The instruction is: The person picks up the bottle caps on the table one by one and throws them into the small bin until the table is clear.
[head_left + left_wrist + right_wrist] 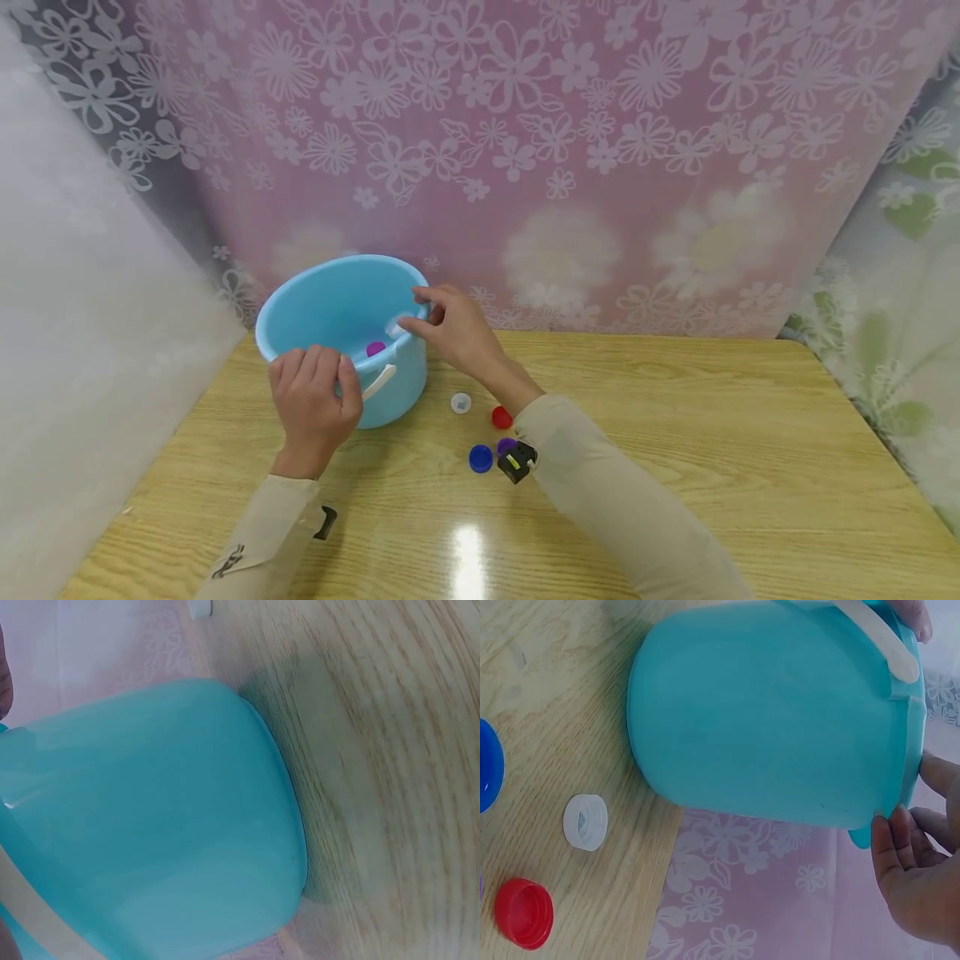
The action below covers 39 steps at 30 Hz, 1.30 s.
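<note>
A light blue bucket (393, 396) with a white handle (380, 381) stands on the table, its mouth tipped slightly toward me. My left hand (315, 400) grips the near left rim, fingers folded over the edge. At the right rim, my right hand (456, 327) holds the edge between thumb and fingers; the right wrist view shows its fingers (900, 840) against the outside. Inside the bucket lie a purple cap (375, 348) and something whitish (394, 327), partly hidden by the rim and thumb. The left hand is almost wholly outside the left wrist view.
On the wooden table (675, 433), right of the bucket, lie a white cap (461, 403), a red cap (502, 417), a blue cap (481, 458) and a purple cap (507, 447) partly behind the right wrist camera (517, 462). A flowered curtain (562, 167) hangs behind.
</note>
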Tool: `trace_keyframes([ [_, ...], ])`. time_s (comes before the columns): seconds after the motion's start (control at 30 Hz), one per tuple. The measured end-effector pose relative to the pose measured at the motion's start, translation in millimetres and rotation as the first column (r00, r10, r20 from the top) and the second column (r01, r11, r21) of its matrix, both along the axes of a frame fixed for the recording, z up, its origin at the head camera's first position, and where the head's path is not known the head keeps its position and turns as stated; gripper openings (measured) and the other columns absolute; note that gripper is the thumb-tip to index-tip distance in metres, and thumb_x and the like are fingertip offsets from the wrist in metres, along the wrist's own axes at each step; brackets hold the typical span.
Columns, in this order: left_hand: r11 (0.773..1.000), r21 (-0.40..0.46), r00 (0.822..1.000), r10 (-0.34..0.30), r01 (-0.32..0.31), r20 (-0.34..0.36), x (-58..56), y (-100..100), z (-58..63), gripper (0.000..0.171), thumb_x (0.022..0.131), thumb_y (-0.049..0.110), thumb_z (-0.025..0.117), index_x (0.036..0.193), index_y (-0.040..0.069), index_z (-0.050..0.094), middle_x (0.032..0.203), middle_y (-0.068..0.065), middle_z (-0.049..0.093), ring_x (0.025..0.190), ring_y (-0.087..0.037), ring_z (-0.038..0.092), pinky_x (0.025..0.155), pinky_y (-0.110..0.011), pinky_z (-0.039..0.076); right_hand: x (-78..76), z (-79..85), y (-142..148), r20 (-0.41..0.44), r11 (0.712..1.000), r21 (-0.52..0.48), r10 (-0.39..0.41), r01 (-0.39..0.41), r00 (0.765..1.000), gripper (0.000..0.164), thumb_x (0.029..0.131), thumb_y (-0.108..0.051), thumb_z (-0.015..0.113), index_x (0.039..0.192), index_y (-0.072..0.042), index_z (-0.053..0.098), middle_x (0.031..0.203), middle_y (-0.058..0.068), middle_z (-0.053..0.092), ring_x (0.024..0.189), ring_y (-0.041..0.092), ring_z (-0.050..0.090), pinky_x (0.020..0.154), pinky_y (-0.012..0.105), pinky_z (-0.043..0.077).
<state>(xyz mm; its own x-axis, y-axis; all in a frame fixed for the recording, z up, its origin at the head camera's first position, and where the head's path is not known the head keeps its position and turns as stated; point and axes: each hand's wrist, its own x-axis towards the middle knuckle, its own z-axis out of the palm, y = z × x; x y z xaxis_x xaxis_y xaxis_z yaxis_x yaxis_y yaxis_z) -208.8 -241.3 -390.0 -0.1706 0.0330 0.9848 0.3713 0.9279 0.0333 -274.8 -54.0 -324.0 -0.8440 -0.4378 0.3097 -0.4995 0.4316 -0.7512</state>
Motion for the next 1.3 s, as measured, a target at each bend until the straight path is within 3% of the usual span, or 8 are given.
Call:
trace_keyframes([
  [0.2,1.000,0.007,1.000,-0.001,0.000,0.003,-1.5,3.1,-0.4,0.031,0.089,0.020,0.042,0.062,0.005,0.041,0.057,-0.008,0.036,0.054,-0.031,0.033,0.065,-0.046,0.027,-2.7,-5.0,9.3,0.006,0.994,-0.079,0.076,-0.076,0.997,0.050,0.087,-0.025,0.070,0.131,-0.004,0.057,0.113,0.008,0.057,0.083,0.015,0.055,0.068,0.024,0.048],
  [0.43,1.000,0.022,1.000,-0.002,0.002,-0.003,-2.0,3.9,-0.5,0.030,0.088,0.020,0.042,0.061,0.005,0.040,0.056,-0.007,0.034,0.053,-0.031,0.032,0.065,-0.046,0.027,-2.5,-12.7,30.3,0.021,0.975,-0.146,0.172,-0.167,0.985,0.046,0.087,-0.025,0.070,0.129,-0.010,0.058,0.119,-0.001,0.057,0.088,0.013,0.059,0.077,0.026,0.050],
  [0.63,1.000,0.031,1.000,0.004,-0.004,-0.010,-0.8,1.6,0.7,0.031,0.087,0.020,0.042,0.061,0.005,0.039,0.055,-0.008,0.035,0.053,-0.032,0.032,0.064,-0.046,0.026,-3.6,-22.9,53.9,0.039,0.983,-0.074,0.173,-0.170,0.984,0.040,0.088,-0.025,0.069,0.125,-0.012,0.061,0.119,-0.002,0.060,0.089,0.012,0.058,0.081,0.028,0.049],
  [0.83,0.999,0.038,1.000,0.006,-0.005,-0.021,1.0,1.0,2.5,0.031,0.087,0.020,0.041,0.060,0.004,0.039,0.055,-0.009,0.034,0.053,-0.032,0.032,0.064,-0.047,0.026,-4.9,-42.4,76.7,0.113,0.986,0.014,0.166,-0.168,0.980,0.036,0.089,-0.022,0.067,0.124,-0.013,0.063,0.120,0.000,0.060,0.092,0.012,0.059,0.081,0.030,0.050],
  [1.07,0.999,0.046,1.000,-0.003,0.003,-0.008,1.4,1.9,0.4,0.033,0.088,0.021,0.041,0.061,0.004,0.040,0.055,-0.010,0.036,0.054,-0.033,0.034,0.065,-0.047,0.026,-3.7,-70.8,97.5,0.231,0.962,0.145,0.194,-0.231,0.953,0.039,0.089,-0.020,0.068,0.126,-0.008,0.060,0.125,0.007,0.056,0.096,0.015,0.059,0.081,0.031,0.050],
  [1.3,0.999,0.046,1.000,-0.006,0.007,-0.015,-0.4,5.8,0.2,0.033,0.088,0.022,0.041,0.060,0.004,0.040,0.055,-0.010,0.035,0.053,-0.032,0.033,0.065,-0.047,0.026,-3.7,-96.7,112.8,0.291,0.940,0.277,0.114,-0.197,0.950,0.043,0.088,-0.023,0.069,0.125,-0.004,0.061,0.123,0.008,0.058,0.103,0.023,0.057,0.085,0.038,0.047],
])
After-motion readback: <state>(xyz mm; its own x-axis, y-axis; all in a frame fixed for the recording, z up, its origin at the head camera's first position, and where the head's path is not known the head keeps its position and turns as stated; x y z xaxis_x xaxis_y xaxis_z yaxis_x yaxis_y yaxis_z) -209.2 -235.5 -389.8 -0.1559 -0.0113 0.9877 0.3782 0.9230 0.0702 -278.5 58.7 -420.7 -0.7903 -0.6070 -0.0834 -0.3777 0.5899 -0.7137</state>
